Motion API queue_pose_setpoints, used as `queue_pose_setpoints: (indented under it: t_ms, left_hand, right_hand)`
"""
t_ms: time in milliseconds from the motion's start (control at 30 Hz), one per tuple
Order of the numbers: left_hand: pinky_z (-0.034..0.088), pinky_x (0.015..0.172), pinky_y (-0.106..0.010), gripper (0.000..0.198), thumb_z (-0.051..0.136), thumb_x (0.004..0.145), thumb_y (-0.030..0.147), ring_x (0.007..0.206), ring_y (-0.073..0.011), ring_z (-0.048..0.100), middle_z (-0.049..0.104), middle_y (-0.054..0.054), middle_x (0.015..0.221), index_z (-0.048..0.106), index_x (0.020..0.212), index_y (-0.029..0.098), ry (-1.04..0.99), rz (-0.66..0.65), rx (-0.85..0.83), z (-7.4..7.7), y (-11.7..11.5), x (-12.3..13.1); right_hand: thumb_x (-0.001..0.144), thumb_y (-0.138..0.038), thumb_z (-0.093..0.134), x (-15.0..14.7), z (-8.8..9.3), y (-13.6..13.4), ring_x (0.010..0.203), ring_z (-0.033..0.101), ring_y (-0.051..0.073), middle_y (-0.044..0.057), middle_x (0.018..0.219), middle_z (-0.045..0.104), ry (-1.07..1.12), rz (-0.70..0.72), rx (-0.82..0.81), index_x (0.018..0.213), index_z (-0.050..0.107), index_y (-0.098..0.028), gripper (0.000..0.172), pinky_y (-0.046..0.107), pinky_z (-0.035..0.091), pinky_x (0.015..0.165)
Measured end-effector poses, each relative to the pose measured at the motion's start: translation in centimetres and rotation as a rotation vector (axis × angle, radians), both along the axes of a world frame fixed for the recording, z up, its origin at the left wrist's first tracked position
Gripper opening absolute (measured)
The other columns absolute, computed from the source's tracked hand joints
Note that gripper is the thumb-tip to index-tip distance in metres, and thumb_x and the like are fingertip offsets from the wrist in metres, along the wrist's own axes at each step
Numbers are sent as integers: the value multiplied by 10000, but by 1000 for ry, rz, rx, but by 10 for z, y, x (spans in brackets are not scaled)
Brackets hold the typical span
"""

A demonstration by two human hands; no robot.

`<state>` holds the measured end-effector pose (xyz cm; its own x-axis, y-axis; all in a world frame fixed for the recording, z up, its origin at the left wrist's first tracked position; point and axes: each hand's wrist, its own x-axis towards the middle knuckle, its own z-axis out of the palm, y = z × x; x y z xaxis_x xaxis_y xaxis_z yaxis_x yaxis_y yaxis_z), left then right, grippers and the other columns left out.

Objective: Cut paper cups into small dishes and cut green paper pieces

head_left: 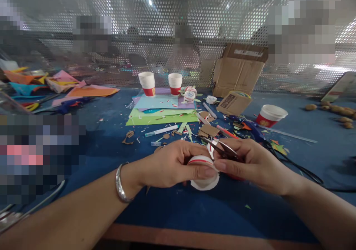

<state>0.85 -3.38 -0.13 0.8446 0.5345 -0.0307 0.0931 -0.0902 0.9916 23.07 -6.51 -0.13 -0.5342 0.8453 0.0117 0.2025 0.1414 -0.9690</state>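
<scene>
Near the front of the table, my left hand (168,164) pinches a cut white paper cup piece (205,184) with a red stripe, thumb over its front. My right hand (257,164) is closed on a pair of scissors (224,150). Their dark blades point up and to the left, above the cup piece. The right thumb and fingertips also meet the paper at its right edge. A white curl of paper (210,150) stands behind the cup piece by the blades. The scissors' handles are mostly hidden by my right hand.
Paper scraps, a marker (161,131), cardboard bits (208,130) and a blue glue gun (256,131) with a black cable lie beyond my hands. Stacked cups (147,83) stand on coloured paper (161,119). One cup (269,115) is at right, before a cardboard box (239,73).
</scene>
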Motion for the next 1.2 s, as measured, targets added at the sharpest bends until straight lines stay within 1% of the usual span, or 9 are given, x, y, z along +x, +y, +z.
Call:
queue_pose_setpoints:
  t_ms: [133, 200, 300, 367, 500, 667, 867, 1033, 1200]
  left_hand:
    - [439, 518, -202, 275, 690, 878, 418, 608, -109, 561, 630, -11, 710, 653, 814, 153, -23, 162, -136, -1, 0, 4]
    - [462, 552, -219, 284, 688, 878, 430, 655, -134, 610, 683, -39, 747, 672, 830, 150, -44, 276, -174, -2, 1, 5]
    - [450, 635, -218, 270, 727, 851, 415, 699, -115, 590, 683, -24, 783, 707, 843, 146, -85, 412, -135, -2, 3, 4]
    - [428, 654, -213, 259, 739, 842, 409, 709, -104, 554, 656, -6, 787, 723, 839, 151, -100, 452, -71, -2, 4, 3]
    - [415, 631, -218, 240, 764, 815, 391, 675, -102, 515, 606, 14, 730, 722, 795, 155, -105, 447, -27, -3, 3, 4]
    - [414, 645, -224, 205, 784, 801, 358, 684, -103, 520, 605, 12, 726, 746, 822, 158, -85, 430, -12, -4, -1, 5]
    - [436, 669, -242, 206, 792, 792, 363, 721, -124, 560, 666, -11, 772, 769, 830, 161, -101, 433, -36, -11, -3, 9]
    - [456, 701, -265, 187, 814, 756, 336, 741, -147, 583, 711, -28, 796, 787, 819, 162, -131, 460, -96, -11, -6, 12]
    - [397, 610, -243, 220, 802, 762, 377, 663, -126, 521, 662, -14, 700, 779, 805, 163, -89, 436, -141, -10, -9, 11]
  right_hand:
    - [939, -495, 616, 0, -2, 2, 734, 505, 133, 7, 807, 565, -38, -125, 130, 864, 608, -171, 333, 250, 417, 662]
    - [980, -521, 531, 1, -4, 2, 706, 494, 129, 4, 780, 552, -81, -187, 204, 864, 601, -175, 371, 247, 404, 633]
    - [1028, -530, 408, 3, -5, 1, 641, 460, 123, -11, 699, 498, -188, -250, 297, 842, 592, -184, 434, 245, 366, 567]
    - [1029, -525, 406, 3, -5, -1, 682, 505, 138, 1, 717, 534, -261, -247, 340, 835, 595, -190, 431, 253, 390, 593]
    - [1026, -503, 431, -1, -3, -4, 805, 589, 173, 37, 837, 641, -341, -208, 349, 862, 607, -193, 392, 262, 432, 657]
    - [1011, -499, 467, -3, -3, -6, 671, 518, 136, 11, 774, 617, -397, -233, 379, 908, 621, -192, 358, 249, 404, 598]
    - [992, -493, 498, -3, -5, -11, 619, 499, 130, 9, 721, 610, -422, -272, 425, 943, 643, -183, 345, 237, 380, 528]
    - [1003, -392, 504, -4, 0, -13, 524, 451, 93, -27, 637, 563, -440, -253, 567, 860, 630, -187, 280, 218, 371, 507]
    - [1004, -382, 516, -3, 3, -16, 495, 434, 84, -39, 599, 548, -453, -242, 632, 785, 564, -201, 288, 211, 357, 499]
